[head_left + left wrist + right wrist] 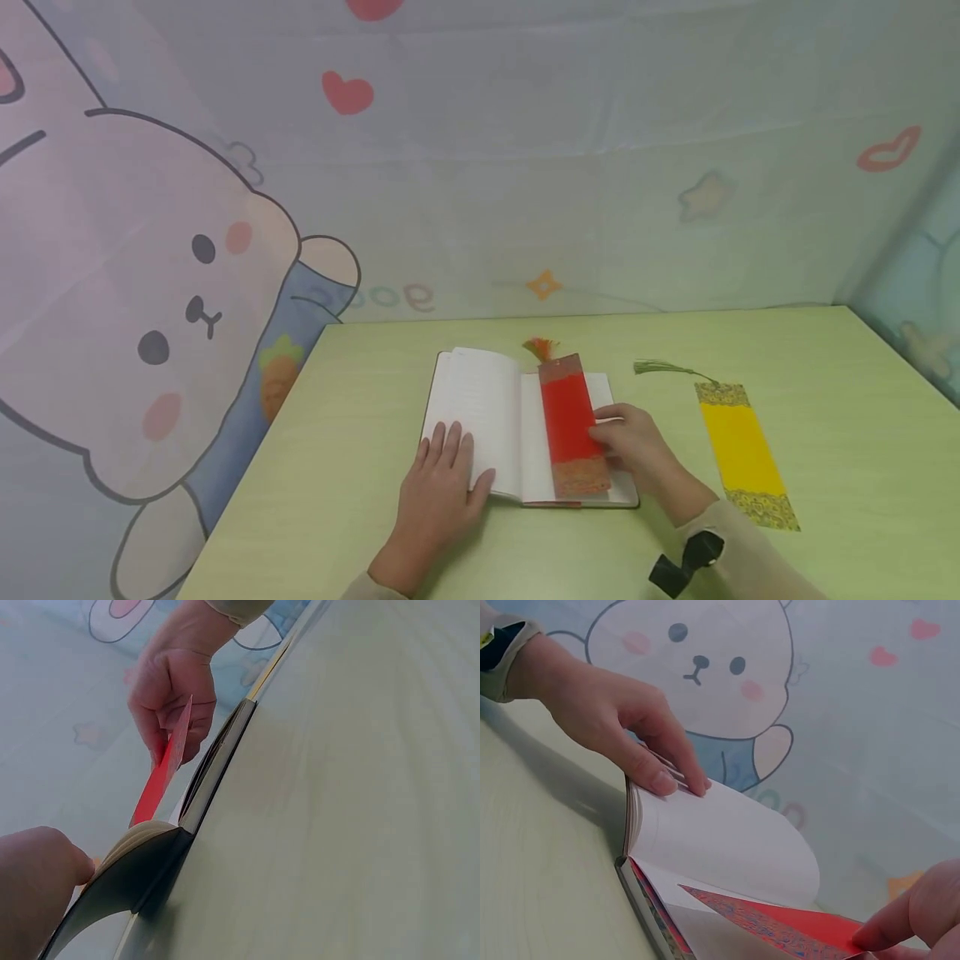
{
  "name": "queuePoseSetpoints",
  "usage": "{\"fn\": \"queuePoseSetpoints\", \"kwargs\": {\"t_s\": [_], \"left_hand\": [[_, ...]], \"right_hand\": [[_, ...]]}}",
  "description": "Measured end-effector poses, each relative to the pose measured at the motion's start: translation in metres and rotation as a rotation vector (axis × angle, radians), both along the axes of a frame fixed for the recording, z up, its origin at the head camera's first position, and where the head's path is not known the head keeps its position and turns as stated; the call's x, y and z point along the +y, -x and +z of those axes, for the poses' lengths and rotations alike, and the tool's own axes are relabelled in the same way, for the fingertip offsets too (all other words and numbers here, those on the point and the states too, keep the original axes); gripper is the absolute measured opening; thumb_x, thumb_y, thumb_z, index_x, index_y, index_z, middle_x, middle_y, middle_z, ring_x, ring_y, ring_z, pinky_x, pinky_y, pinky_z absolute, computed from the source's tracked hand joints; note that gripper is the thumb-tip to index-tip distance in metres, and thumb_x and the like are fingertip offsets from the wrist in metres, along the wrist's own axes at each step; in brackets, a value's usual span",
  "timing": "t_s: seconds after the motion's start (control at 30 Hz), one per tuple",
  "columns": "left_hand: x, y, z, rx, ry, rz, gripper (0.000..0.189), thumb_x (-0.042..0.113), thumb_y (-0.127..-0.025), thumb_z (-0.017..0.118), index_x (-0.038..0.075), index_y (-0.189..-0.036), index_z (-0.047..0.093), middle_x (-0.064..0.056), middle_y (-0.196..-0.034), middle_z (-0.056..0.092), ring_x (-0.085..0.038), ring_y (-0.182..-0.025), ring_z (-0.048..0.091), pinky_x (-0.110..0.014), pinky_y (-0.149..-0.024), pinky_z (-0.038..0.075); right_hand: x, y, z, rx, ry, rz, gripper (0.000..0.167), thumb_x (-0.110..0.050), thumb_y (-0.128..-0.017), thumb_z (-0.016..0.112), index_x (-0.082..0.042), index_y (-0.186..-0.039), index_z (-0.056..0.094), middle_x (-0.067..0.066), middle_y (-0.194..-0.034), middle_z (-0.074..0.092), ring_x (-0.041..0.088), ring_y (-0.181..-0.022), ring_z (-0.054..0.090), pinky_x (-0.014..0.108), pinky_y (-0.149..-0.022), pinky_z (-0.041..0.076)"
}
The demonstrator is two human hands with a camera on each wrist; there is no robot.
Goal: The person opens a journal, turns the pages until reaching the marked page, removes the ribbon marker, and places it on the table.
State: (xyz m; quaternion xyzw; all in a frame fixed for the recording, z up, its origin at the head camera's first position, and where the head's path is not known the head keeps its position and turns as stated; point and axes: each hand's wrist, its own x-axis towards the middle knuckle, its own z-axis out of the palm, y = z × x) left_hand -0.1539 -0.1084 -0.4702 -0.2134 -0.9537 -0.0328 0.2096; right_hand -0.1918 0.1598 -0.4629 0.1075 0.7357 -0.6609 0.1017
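Observation:
An open notebook lies on the table, white pages up. My left hand rests flat on the lower part of its left page, fingers spread. The right hand pinches a red bookmark by its right edge, over the right-hand page. Patterned bands cross both ends of this bookmark, and an orange tassel sticks out at its top. In the left wrist view the bookmark stands tilted above the notebook, its lower end close to the pages. The left cover is raised off the table at its outer side.
To the right of the notebook, a yellow bookmark with patterned ends lies on the pale green table. Its green tassel trails left. Behind the table hangs a cloth backdrop printed with a cartoon rabbit and hearts.

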Motion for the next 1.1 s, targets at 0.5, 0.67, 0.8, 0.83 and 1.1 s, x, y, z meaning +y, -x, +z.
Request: {"fn": "queuePoseSetpoints", "kwargs": {"t_s": [0.5, 0.67, 0.8, 0.83, 1.1], "left_hand": [[-0.002, 0.001, -0.001, 0.057, -0.004, -0.023, 0.053, 0.039, -0.089, 0.055, -0.004, -0.122, 0.058, -0.021, -0.129, 0.053, -0.038, -0.124, 0.043, -0.050, -0.101, 0.035], [-0.003, 0.001, -0.002, 0.066, -0.010, -0.022, 0.053, 0.038, -0.088, 0.057, -0.004, -0.121, 0.058, -0.021, -0.128, 0.053, -0.039, -0.124, 0.043, -0.050, -0.100, 0.036], [-0.004, 0.001, -0.002, 0.070, -0.016, -0.015, 0.053, 0.038, -0.089, 0.056, -0.004, -0.121, 0.058, -0.021, -0.128, 0.053, -0.039, -0.124, 0.043, -0.051, -0.100, 0.035], [-0.004, 0.001, -0.002, 0.074, -0.017, -0.014, 0.053, 0.038, -0.088, 0.056, -0.004, -0.121, 0.058, -0.021, -0.128, 0.053, -0.039, -0.124, 0.043, -0.051, -0.100, 0.035], [-0.006, 0.002, -0.003, 0.110, -0.026, -0.023, 0.052, 0.036, -0.086, 0.060, -0.005, -0.118, 0.060, -0.022, -0.125, 0.055, -0.040, -0.120, 0.046, -0.052, -0.098, 0.038]], "right_hand": [[0.027, -0.010, 0.004, 0.047, 0.011, 0.002, 0.043, -0.012, -0.092, 0.055, 0.005, -0.129, 0.039, 0.022, -0.115, 0.054, 0.026, -0.087, 0.060, 0.038, -0.076, 0.054], [0.038, -0.014, 0.003, 0.045, -0.014, -0.002, 0.045, -0.015, -0.093, 0.055, 0.004, -0.130, 0.038, 0.022, -0.117, 0.053, 0.026, -0.090, 0.059, 0.036, -0.075, 0.054], [0.046, -0.016, 0.003, 0.050, -0.017, -0.006, 0.046, -0.015, -0.093, 0.055, 0.005, -0.131, 0.037, 0.022, -0.118, 0.052, 0.026, -0.090, 0.058, 0.036, -0.074, 0.054], [0.048, -0.017, 0.003, 0.051, -0.019, -0.006, 0.046, -0.015, -0.093, 0.055, 0.005, -0.131, 0.037, 0.022, -0.118, 0.052, 0.026, -0.091, 0.058, 0.036, -0.074, 0.054], [0.062, -0.020, 0.002, 0.059, -0.038, -0.001, 0.047, -0.015, -0.094, 0.054, 0.006, -0.131, 0.036, 0.022, -0.115, 0.053, 0.023, -0.085, 0.060, 0.035, -0.072, 0.054]]}}
